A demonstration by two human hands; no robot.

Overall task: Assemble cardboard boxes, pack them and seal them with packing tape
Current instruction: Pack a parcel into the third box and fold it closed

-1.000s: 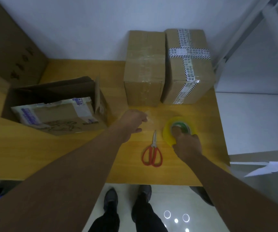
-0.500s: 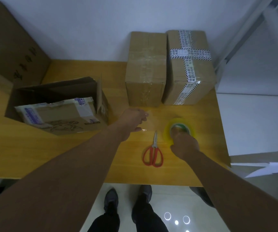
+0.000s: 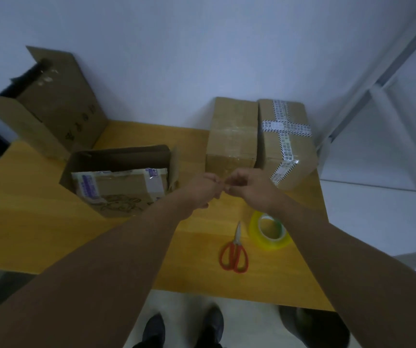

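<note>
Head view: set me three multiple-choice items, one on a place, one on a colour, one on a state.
1. Where do the scissors lie? A left of the tape roll; B inside the open box; C on a sealed box.
2. Handle colour? A blue; B red; C black.
3. The box with printed tape is: A sealed shut; B flaps open; C flattened.
Answers: 1 A, they lie just left of it; 2 B, both loops are red; 3 A, tape crosses its closed top.

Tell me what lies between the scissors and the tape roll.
Nothing: only a narrow strip of bare table shows between scissors and tape roll in the head view.
</note>
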